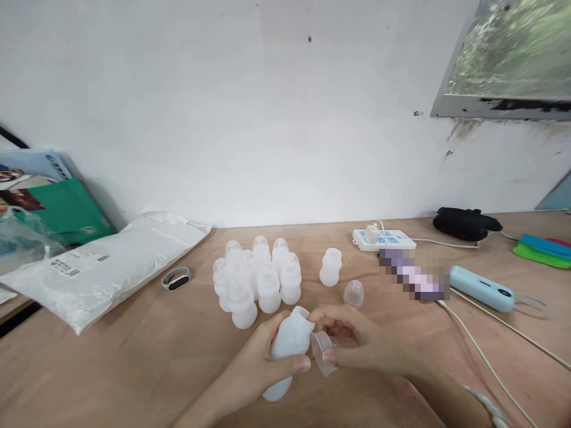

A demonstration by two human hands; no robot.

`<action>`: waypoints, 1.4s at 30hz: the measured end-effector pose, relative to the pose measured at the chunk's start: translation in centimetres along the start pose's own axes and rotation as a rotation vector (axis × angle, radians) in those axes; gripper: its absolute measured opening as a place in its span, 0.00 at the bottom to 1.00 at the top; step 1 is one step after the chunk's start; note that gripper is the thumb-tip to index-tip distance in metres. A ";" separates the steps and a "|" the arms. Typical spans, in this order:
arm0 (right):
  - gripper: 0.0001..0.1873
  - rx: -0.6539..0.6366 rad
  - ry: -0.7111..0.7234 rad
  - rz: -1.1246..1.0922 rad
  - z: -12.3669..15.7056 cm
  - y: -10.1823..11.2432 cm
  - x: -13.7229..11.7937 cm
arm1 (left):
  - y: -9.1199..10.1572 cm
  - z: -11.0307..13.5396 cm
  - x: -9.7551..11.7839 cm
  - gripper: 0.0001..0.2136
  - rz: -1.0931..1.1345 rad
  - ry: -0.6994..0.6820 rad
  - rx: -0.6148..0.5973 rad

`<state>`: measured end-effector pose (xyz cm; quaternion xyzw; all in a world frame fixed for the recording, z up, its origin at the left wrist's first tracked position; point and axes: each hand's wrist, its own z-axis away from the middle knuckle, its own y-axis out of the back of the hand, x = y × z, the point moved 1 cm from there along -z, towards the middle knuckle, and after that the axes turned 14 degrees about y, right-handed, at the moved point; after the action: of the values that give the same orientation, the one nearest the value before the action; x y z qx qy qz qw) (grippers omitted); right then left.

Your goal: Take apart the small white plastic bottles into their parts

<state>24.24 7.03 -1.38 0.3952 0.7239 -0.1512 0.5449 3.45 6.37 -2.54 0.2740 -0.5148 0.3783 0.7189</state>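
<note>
My left hand [272, 356] is wrapped round a white translucent baby bottle [292, 336], tilted with its open neck up and to the right. Close beside that neck, my right hand [352, 342] grips a clear plastic cap [323, 352] between thumb and fingers. Behind my hands stands a cluster of several white bottles [268, 291] with clear domed caps on. To their right is one bottle without a cap [331, 267], upright. A loose clear cap [354, 293] rests on the table just beyond my right hand.
On the left lie a white plastic parcel [120, 261] and a grey wristband [175, 278]. A power strip [384, 239] with a plug, a light-blue device [482, 288], white cables and a black case [466, 223] occupy the right. A white wall [285, 131] bounds the brown table [134, 368].
</note>
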 end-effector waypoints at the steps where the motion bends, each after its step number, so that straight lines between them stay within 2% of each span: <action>1: 0.15 -0.002 0.002 0.025 0.0 0.2 -0.2 | 0.0 0.1 0.0 0.23 -0.015 -0.020 -0.011; 5: 0.14 0.020 -0.015 0.117 0.2 2.2 -1.5 | 0.1 0.4 -0.1 0.28 -0.032 -0.042 -0.081; 8: 0.12 0.074 -0.051 0.253 0.1 4.6 -2.9 | 0.5 0.4 -0.8 0.29 -0.108 0.011 0.005; 11: 0.09 0.151 -0.119 0.563 -0.5 6.5 -3.9 | 0.6 0.3 -1.5 0.27 -0.190 0.029 0.060; 15: 0.08 0.179 -0.258 0.939 -2.8 6.6 -3.4 | 0.0 0.6 -1.3 0.22 -0.324 0.044 0.059; 18: 0.10 0.160 -0.308 1.062 -4.7 5.6 -1.7 | -1.0 1.0 -0.4 0.16 -0.435 0.040 0.060; 21: 0.10 0.134 -0.296 1.071 -5.9 4.8 0.2 | -1.3 1.2 0.2 0.10 -0.510 -0.056 0.123; 25: 0.12 0.123 -0.267 1.103 -6.6 4.7 1.6 | -0.1 0.7 0.3 0.10 -0.660 -0.223 0.325; 28: 0.16 0.124 -0.248 1.112 -6.4 4.9 1.6 | 1.0 0.0 -0.4 0.13 -0.789 -0.151 0.400; 31: 0.19 0.134 -0.227 1.100 -5.8 4.8 0.9 | 1.4 -0.7 -1.2 0.12 -0.846 -0.078 0.347; 34: 0.21 0.152 -0.207 1.068 -4.6 4.5 0.0 | 1.0 -1.0 -1.7 0.08 -0.818 -0.083 0.270; 36: 0.20 0.177 -0.172 0.967 -3.6 4.1 -0.4 | 0.6 -1.0 -1.7 0.06 -0.782 -0.083 0.200; 39: 0.14 0.201 -0.087 0.735 -2.0 3.1 -0.2 | 0.4 -0.9 -2.0 0.13 -0.647 -0.082 0.113; 42: 0.12 0.131 0.030 0.567 -0.8 1.4 0.7 | 0.5 -1.0 -2.5 0.15 -0.417 -0.101 0.212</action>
<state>24.68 8.78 -1.44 0.6185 0.5811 -0.0336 0.5280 3.08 6.74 -5.25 0.4668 -0.4397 0.2595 0.7221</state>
